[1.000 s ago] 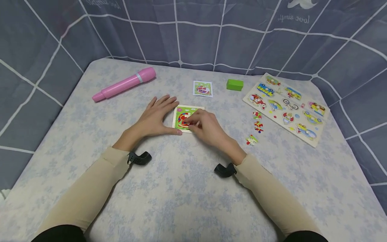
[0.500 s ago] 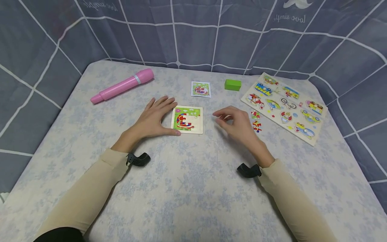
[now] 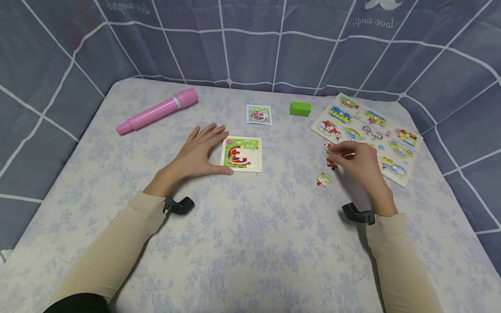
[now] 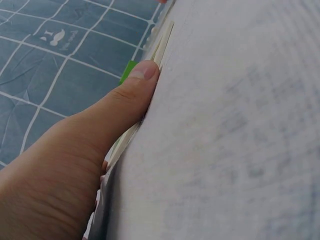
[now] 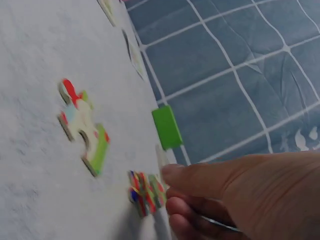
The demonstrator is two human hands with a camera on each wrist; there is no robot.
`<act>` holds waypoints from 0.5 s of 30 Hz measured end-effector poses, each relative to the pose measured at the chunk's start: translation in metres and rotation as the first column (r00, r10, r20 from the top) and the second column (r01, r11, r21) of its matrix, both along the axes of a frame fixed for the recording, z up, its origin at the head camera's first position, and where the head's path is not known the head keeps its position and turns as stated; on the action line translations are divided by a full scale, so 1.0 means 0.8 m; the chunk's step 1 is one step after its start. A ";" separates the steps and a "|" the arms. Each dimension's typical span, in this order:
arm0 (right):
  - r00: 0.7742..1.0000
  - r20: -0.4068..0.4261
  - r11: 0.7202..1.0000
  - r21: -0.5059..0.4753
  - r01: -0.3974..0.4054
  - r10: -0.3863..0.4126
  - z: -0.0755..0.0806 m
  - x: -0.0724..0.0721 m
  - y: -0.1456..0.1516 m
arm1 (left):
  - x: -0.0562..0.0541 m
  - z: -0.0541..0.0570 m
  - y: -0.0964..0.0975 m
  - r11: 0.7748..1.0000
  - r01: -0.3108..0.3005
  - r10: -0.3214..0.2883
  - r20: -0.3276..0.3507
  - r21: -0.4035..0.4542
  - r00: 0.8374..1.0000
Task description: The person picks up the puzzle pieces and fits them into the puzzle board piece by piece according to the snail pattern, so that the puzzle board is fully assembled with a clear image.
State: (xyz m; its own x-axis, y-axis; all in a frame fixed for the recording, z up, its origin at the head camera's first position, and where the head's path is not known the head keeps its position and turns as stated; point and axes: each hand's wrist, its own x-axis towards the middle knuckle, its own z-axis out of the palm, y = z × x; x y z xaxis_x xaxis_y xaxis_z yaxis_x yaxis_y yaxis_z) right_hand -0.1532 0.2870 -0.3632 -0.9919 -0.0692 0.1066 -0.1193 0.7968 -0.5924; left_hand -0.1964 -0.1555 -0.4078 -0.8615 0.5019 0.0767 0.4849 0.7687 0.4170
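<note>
My left hand (image 3: 199, 152) lies on the table with fingers spread, thumb and fingertips at the left side of a small square jigsaw tray (image 3: 256, 161). A red, blue and green picture fills part of that tray; its right side shows bare wood. My right hand (image 3: 358, 163) is at the right, thumb and fingers loosely bent, fingertips right over two small jigsaw pieces, a red one (image 3: 331, 163) and one partly hidden (image 3: 327, 147). Nearer me lies a third jigsaw piece (image 5: 82, 120), green, white and red. In the left wrist view the thumb (image 4: 142, 75) rests along the tray's edge.
Behind the right hand lies a larger wooden vehicle puzzle board (image 3: 411, 163). A picture card (image 3: 258, 114) and a green block (image 3: 300, 108) are at the back. A pink pen-shaped tube (image 3: 156, 114) lies back left. A grey-blue checked curtain (image 3: 250, 52) hangs behind the table.
My right hand has moved off the tray and rightward to the loose pieces, uncovering the partly filled picture. My left hand has stayed at the tray.
</note>
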 end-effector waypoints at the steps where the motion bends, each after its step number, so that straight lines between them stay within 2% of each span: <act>1: 1.000 0.014 1.000 0.006 -0.011 0.011 0.001 0.000 0.005 | 0.000 0.000 0.000 1.000 0.001 -0.001 0.001 0.000 1.000; 8: 0.991 0.127 0.998 0.045 -0.051 0.044 0.005 0.002 0.020 | 0.001 0.000 0.000 1.000 -0.001 0.001 0.001 0.002 1.000; 15: 0.985 0.162 0.998 0.006 -0.066 0.065 0.002 0.000 0.022 | 0.000 -0.002 0.000 1.000 0.002 -0.002 -0.004 0.005 1.000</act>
